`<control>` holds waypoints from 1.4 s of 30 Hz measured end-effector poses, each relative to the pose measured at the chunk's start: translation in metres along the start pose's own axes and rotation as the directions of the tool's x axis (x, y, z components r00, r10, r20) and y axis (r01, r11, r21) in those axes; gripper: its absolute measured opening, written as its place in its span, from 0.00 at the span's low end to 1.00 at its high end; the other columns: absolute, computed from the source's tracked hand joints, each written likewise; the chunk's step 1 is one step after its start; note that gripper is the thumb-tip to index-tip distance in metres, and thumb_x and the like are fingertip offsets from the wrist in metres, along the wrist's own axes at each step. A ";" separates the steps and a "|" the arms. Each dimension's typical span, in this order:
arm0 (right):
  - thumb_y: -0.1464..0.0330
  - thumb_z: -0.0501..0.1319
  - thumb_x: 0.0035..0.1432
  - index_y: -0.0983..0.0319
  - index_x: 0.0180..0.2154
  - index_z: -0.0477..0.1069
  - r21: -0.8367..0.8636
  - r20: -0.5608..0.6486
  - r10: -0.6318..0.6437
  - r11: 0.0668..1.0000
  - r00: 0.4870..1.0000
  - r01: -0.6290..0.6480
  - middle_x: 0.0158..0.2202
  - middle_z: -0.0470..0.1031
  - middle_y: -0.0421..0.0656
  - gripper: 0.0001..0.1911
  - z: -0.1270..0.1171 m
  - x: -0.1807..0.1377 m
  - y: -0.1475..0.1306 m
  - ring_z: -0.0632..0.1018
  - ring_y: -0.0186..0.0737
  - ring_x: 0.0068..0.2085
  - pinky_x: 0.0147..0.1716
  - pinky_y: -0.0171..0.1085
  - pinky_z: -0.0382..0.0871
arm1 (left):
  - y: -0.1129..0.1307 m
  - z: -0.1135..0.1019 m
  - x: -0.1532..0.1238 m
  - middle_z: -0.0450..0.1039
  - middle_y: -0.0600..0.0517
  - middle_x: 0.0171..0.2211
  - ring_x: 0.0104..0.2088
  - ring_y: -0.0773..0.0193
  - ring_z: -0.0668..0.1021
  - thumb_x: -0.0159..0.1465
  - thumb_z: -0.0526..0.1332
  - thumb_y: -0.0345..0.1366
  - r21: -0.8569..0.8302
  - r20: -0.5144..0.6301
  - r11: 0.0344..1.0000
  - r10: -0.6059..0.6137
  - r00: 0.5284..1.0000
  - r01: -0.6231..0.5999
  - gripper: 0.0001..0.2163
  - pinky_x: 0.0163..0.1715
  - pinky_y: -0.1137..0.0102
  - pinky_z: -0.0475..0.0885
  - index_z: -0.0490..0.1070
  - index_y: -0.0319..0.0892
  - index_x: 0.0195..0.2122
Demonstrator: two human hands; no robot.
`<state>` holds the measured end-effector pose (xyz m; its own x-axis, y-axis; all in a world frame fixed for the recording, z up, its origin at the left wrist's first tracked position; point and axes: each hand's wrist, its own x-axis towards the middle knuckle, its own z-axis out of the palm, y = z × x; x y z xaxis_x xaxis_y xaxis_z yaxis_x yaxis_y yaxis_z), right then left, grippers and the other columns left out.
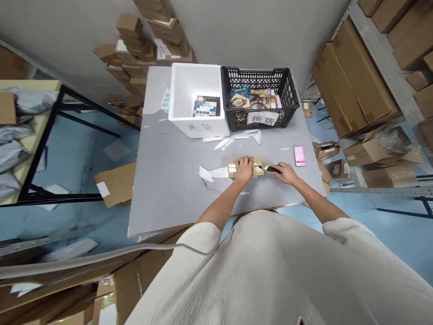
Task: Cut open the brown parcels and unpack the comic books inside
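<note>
A small cardboard box [232,170] wrapped in shiny tape lies on the grey table near its front. My left hand [244,169] rests on top of the box, fingers stretched over it and pressing it down. In my right hand [286,173] is a black and yellow utility knife [272,169], its tip at the right part of the box. The blade's exact contact with the tape is too small to make out. A strip of white paper [219,173] sticks out from the box's left side.
Behind the box stand a white foam bin [199,127] and a black plastic crate [293,101], both holding books. Paper scraps [225,143] lie before them. A phone [299,155] is at right. Cardboard boxes [355,81] and shelves flank the table [162,189].
</note>
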<state>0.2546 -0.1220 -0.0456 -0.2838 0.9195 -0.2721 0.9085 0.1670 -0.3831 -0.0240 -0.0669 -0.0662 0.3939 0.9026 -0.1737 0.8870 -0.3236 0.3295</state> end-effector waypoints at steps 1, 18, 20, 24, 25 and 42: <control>0.59 0.59 0.80 0.54 0.72 0.77 0.001 -0.023 0.002 1.000 1.000 -0.002 0.57 0.81 0.55 0.26 0.002 0.000 0.001 0.78 0.58 0.59 0.59 0.49 0.66 | 0.000 0.001 0.000 0.67 0.32 0.75 0.75 0.39 0.66 0.81 0.47 0.36 0.005 -0.009 1.000 -0.001 1.000 0.001 0.28 0.71 0.45 0.61 0.61 0.42 0.81; 0.55 0.58 0.74 0.59 0.68 0.77 0.224 -0.360 0.304 0.946 0.882 -0.234 0.56 0.81 0.56 0.29 0.010 -0.003 0.064 0.79 0.64 0.57 0.60 0.58 0.76 | -0.009 0.024 -0.002 0.70 0.32 0.74 0.73 0.35 0.69 0.81 0.48 0.39 -0.076 -0.106 0.997 0.006 0.994 -0.014 0.28 0.69 0.42 0.63 0.66 0.43 0.79; 0.57 0.60 0.71 0.59 0.67 0.78 0.254 -0.341 0.349 0.928 0.873 -0.272 0.58 0.81 0.55 0.28 0.011 -0.001 0.067 0.80 0.63 0.58 0.61 0.59 0.77 | -0.008 0.025 -0.002 0.70 0.31 0.74 0.73 0.35 0.69 0.81 0.48 0.39 -0.078 -0.114 0.997 0.008 0.993 -0.017 0.28 0.69 0.41 0.62 0.66 0.42 0.79; 0.63 0.63 0.67 0.59 0.64 0.79 0.299 -0.227 0.436 0.882 0.871 -0.364 0.60 0.81 0.54 0.26 0.024 0.012 0.057 0.81 0.61 0.59 0.58 0.54 0.79 | -0.007 0.022 -0.004 0.71 0.32 0.74 0.75 0.38 0.69 0.80 0.48 0.38 -0.088 -0.120 0.996 0.018 0.993 -0.029 0.29 0.71 0.41 0.61 0.66 0.41 0.79; 0.64 0.63 0.66 0.58 0.64 0.79 0.301 -0.192 0.460 0.868 0.867 -0.394 0.60 0.80 0.54 0.26 0.029 0.018 0.053 0.81 0.60 0.59 0.58 0.53 0.80 | -0.008 0.021 -0.006 0.70 0.33 0.75 0.76 0.39 0.69 0.79 0.48 0.37 -0.093 -0.117 0.995 0.023 0.993 -0.034 0.29 0.72 0.41 0.61 0.66 0.41 0.79; 0.61 0.67 0.71 0.61 0.63 0.67 0.208 0.029 0.691 0.703 0.722 -0.680 0.66 0.72 0.57 0.24 0.089 0.060 0.059 0.75 0.58 0.65 0.63 0.49 0.72 | -0.056 -0.001 -0.076 0.59 0.34 0.81 0.81 0.39 0.60 0.77 0.54 0.38 -0.075 0.003 0.992 -0.100 0.995 0.100 0.28 0.77 0.38 0.56 0.66 0.46 0.77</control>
<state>0.2639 -0.0890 -0.1630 0.4140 0.7693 -0.4867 0.7675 -0.5824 -0.2678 -0.1039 -0.1172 -0.0709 0.3045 0.9293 -0.2089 0.9011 -0.2099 0.3794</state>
